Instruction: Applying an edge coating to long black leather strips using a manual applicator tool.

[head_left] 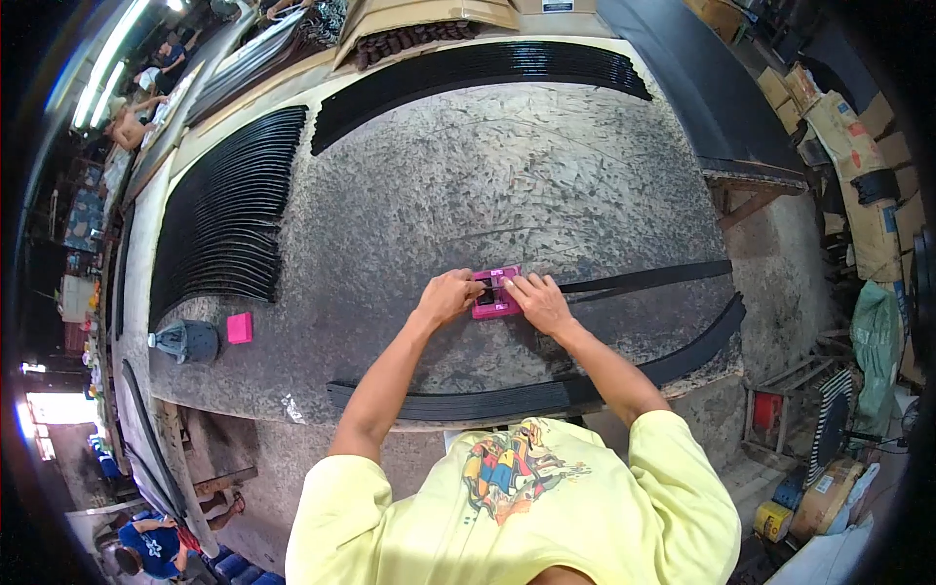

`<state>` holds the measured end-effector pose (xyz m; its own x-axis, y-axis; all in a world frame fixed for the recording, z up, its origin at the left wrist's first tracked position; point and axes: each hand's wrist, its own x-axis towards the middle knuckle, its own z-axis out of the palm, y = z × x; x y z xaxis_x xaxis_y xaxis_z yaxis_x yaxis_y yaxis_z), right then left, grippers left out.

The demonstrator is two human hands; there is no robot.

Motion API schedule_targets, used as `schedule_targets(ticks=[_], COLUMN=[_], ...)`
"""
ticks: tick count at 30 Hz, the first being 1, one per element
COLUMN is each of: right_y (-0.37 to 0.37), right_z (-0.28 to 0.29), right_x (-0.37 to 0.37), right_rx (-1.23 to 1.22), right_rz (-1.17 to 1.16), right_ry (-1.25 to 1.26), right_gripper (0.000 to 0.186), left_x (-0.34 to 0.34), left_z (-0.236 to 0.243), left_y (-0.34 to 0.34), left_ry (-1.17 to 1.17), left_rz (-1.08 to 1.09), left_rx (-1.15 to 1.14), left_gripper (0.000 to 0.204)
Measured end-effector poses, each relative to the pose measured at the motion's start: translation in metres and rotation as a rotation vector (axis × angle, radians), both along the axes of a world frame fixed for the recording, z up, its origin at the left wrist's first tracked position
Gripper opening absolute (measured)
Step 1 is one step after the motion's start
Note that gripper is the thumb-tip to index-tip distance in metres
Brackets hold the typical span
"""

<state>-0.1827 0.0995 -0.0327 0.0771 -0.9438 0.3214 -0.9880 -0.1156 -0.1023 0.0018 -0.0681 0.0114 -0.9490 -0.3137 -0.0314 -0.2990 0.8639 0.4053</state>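
Note:
A small pink frame-like tool (501,304) lies on the worn worktable (468,195) in front of me. My left hand (450,294) has its fingers curled at the tool's left side, around a dark piece inside it. My right hand (536,300) grips the tool's right side, fingers bent over it and the black strap (653,275), which runs from there to the table's right edge. My fingers partly hide the strap's end. A curved bundle of black strips (448,402) lies along the near edge of the table.
Black strips lie in rows at the left (219,210) and back (478,68). A pink block (239,329) and dark container (185,341) sit at the left. Cardboard (419,15) is stacked behind. Other people (146,546) are at the left; boxes (843,185) line the right.

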Motion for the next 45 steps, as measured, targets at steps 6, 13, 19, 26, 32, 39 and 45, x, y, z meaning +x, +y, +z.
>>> schedule_targets(ticks=[6,13,19,26,32,39,45], right_y=[-0.008,-0.009,-0.012,-0.009,-0.008,-0.007,-0.009], right_z=[-0.008,-0.006,-0.006,-0.009,-0.008,-0.010,-0.006], right_x=[0.010,0.016,0.021,0.009,0.013,0.022,0.032], right_rx=[-0.062,-0.020,-0.010,-0.072,-0.059,-0.026,0.001], right_rz=[0.016,0.024,-0.007,-0.022,-0.019,-0.046,-0.100], right_ry=[-0.032,-0.045,-0.089,-0.107,-0.088,-0.039,0.006], right_gripper=[0.042,0.041,0.041,0.041,0.042,0.048,0.050], left_x=[0.091,0.084,0.027,0.115,0.235,0.399,0.558], left_z=[0.021,0.015,-0.011,0.001,0.023,0.050,0.060], left_y=[-0.035,-0.012,0.017,-0.018,-0.053,-0.101,-0.151], left_ry=[-0.109,0.155,0.160,0.131,0.028,-0.136,-0.273], left_rz=[0.145,0.205,0.144,0.286,0.464,0.777,0.957], left_rx=[-0.134,-0.189,-0.237,-0.327,-0.396,-0.464,-0.492], left_gripper=[0.019,0.021,0.023,0.018,0.017,0.017,0.020])
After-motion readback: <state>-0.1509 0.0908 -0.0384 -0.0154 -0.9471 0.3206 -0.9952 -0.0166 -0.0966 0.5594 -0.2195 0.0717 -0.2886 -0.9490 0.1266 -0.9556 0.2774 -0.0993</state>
